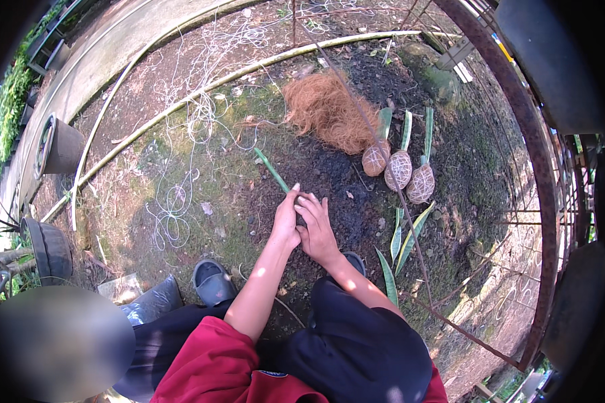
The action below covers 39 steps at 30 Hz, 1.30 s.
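Note:
My left hand [286, 220] and my right hand [319, 232] are cupped together over the bare ground, closed around the base of a narrow green leaf cutting [271, 169]. The leaf points up and to the left out of my fingers. A little dark matter shows between the palms, but most of it is hidden. To the right lie three string-wrapped fibre balls [398, 170], each with an upright-cut leaf sticking out. Loose striped leaves [415, 236] rest on the soil below them. A heap of brown coconut fibre [331, 113] sits beyond my hands.
Tangled white string [204, 115] spreads over the ground at left, across a long pale pole [232, 77]. A rusty metal frame [543, 174] arches along the right. Black pots [47, 252] stand at left, near a plastic bag [156, 303]. A grey sandal [213, 282] shows below.

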Each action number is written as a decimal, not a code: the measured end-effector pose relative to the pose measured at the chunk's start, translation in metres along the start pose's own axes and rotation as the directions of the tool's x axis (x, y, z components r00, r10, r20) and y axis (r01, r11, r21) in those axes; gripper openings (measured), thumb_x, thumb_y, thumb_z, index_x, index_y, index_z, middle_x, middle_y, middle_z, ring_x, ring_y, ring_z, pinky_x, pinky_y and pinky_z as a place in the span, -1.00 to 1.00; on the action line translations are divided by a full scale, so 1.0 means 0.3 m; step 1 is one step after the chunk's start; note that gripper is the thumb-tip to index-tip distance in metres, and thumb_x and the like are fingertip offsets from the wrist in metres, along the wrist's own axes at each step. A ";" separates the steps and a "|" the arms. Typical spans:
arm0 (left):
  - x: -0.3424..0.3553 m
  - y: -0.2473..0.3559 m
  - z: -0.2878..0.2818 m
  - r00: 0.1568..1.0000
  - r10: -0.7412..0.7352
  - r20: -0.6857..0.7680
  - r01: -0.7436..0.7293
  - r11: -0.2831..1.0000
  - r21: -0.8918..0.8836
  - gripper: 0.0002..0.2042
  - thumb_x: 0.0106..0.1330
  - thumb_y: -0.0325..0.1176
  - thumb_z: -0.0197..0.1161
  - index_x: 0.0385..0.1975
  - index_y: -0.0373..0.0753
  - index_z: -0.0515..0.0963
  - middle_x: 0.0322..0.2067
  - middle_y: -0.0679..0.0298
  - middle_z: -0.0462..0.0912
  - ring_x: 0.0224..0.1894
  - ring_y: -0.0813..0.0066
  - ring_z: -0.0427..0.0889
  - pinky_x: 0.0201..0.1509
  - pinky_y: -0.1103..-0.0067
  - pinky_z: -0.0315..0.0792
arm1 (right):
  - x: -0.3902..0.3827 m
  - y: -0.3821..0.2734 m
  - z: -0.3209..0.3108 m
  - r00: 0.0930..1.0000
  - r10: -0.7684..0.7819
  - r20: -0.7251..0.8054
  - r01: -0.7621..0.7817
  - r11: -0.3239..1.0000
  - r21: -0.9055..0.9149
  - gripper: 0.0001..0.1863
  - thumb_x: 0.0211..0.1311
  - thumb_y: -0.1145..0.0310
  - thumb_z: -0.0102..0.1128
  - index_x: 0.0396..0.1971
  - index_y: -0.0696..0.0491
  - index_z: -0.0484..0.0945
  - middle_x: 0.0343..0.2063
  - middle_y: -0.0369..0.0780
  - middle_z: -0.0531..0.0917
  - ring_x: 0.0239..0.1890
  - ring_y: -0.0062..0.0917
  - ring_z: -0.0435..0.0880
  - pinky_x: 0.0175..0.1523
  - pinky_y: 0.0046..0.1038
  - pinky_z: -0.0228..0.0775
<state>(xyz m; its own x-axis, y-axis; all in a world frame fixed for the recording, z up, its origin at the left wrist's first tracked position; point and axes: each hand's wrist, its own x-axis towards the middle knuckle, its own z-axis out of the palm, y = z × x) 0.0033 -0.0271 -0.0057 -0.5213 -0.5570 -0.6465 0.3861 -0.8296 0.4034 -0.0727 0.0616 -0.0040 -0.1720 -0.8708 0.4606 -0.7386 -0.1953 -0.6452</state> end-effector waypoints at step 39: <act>-0.015 0.019 0.035 0.990 -0.110 0.091 0.125 0.977 -0.175 -0.83 0.32 -0.28 0.22 -0.47 -0.18 0.49 -0.50 0.28 0.58 -0.38 0.40 0.63 -0.19 0.48 0.59 | -0.042 0.051 -0.021 0.973 -0.221 -0.068 0.211 0.969 -0.130 -0.53 0.09 0.50 0.20 0.07 0.00 0.52 0.12 -0.21 0.55 0.25 -0.27 0.48 0.39 0.06 0.11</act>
<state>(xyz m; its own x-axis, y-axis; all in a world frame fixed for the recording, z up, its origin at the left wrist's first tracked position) -0.0001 -0.0298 0.0063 -0.6278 -0.4636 -0.6253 0.4451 -0.8728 0.2002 -0.0858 0.0724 -0.0157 -0.0484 -0.7737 0.6317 -0.8365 -0.3142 -0.4489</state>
